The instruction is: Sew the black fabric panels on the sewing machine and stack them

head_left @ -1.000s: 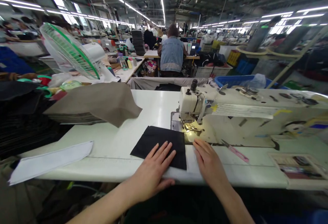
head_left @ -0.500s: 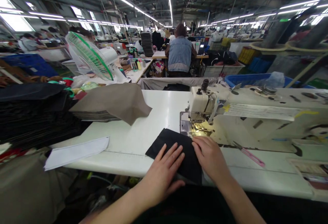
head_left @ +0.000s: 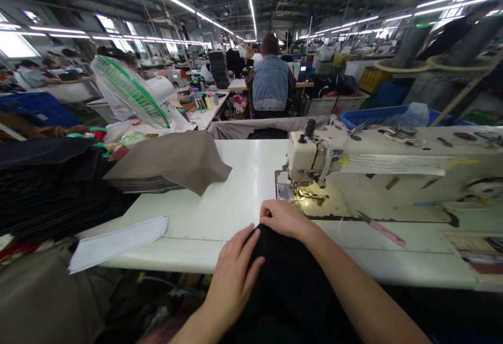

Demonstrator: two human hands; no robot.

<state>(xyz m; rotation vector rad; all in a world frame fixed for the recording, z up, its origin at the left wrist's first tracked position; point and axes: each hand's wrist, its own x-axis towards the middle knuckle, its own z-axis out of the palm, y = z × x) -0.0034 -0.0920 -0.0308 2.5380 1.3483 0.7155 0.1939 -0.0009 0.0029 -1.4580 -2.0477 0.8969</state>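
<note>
A black fabric piece [head_left: 271, 260] hangs over the front edge of the white sewing table, its upper corner resting near the edge. At that corner, the thumb and fingers of my right hand [head_left: 285, 218] are pinched on the cloth. My left hand [head_left: 238, 265] lies along the fabric's left edge, fingers stretched out and thumb apart, with the fingertips touching it. The lower part of the cloth blends into dark clothing and cannot be made out. Just beyond my right hand stands the sewing machine [head_left: 310, 160], its lamp lit over the metal needle plate [head_left: 285, 191].
Pink-handled scissors [head_left: 387, 233] lie on the table at right. To the left are a white strip [head_left: 118, 243], a stack of brown fabric [head_left: 168, 160] and a tall dark stack [head_left: 51, 181]. Behind them stands a green-rimmed fan [head_left: 129, 89]. A person in a denim vest [head_left: 270, 83] sits ahead.
The black fabric has moved from lying flat on the table toward me, over the edge. My right hand went left and now pinches its corner; my left hand shifted left and down.
</note>
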